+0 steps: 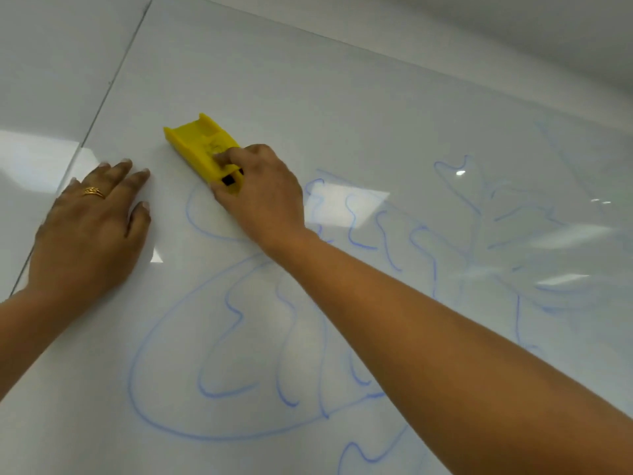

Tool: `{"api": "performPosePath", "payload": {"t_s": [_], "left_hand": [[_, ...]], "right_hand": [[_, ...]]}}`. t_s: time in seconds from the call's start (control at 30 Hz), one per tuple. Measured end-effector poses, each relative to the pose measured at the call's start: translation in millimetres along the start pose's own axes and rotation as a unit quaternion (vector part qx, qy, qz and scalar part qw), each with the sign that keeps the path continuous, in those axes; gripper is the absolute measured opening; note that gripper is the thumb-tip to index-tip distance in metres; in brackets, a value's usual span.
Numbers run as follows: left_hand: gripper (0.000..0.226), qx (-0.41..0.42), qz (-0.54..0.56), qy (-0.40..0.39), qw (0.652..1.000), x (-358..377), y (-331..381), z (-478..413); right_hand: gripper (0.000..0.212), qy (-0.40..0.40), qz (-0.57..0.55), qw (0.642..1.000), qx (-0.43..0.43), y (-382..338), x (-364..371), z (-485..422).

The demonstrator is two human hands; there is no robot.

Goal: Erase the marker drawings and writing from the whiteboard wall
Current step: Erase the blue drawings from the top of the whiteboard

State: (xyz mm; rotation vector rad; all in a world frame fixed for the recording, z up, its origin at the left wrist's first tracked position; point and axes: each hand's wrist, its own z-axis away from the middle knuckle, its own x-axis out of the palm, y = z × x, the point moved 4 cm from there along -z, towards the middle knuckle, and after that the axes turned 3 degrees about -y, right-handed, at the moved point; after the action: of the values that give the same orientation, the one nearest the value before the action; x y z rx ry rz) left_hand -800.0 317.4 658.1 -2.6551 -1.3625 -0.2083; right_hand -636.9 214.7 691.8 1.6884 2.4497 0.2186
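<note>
I have the right hand [260, 197] gripping the yellow plastic block eraser [200, 147] at the far left of the glossy whiteboard wall [308, 97]. The left hand [89, 228] lies spread flat, just left of it. By my reckoning little is done yet: blue marker drawings [236, 315] cover the near and right areas.

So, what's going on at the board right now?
A person is wiping a whiteboard wall. Their right hand grips a yellow eraser and holds it against the board at the upper left edge of the blue marker drawings. The left hand, which wears a gold ring, lies flat on the board beside it. Most of the blue lines are still there, below and to the right of the eraser.
</note>
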Motion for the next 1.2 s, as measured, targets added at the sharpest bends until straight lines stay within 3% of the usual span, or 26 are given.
{"api": "performPosePath", "payload": {"t_s": [0.4,0.63,0.8,0.97,1.2], "left_hand": [[0.063,-0.002,-0.009,-0.011,1.000,-4.9,-0.9,10.7],[0.063,-0.006,-0.014,-0.019,1.000,-9.9,2.2,17.3],[0.065,-0.016,-0.012,-0.026,0.999,-14.2,4.2,21.6],[0.064,-0.017,-0.013,-0.038,0.999,-18.0,6.2,27.8],[0.063,-0.002,-0.025,-0.033,0.999,-24.3,11.1,36.9]], "right_hand": [[0.036,-0.065,0.018,0.995,-0.069,-0.5,-6.2,19.6],[0.046,-0.049,0.056,0.997,0.021,49.0,-34.5,-12.6],[0.078,-0.084,0.075,0.992,0.066,47.2,-34.3,-29.2],[0.072,-0.118,0.113,0.983,0.078,29.0,-18.9,-22.1],[0.069,-0.065,0.093,0.993,0.044,-13.0,11.9,13.9]]}}
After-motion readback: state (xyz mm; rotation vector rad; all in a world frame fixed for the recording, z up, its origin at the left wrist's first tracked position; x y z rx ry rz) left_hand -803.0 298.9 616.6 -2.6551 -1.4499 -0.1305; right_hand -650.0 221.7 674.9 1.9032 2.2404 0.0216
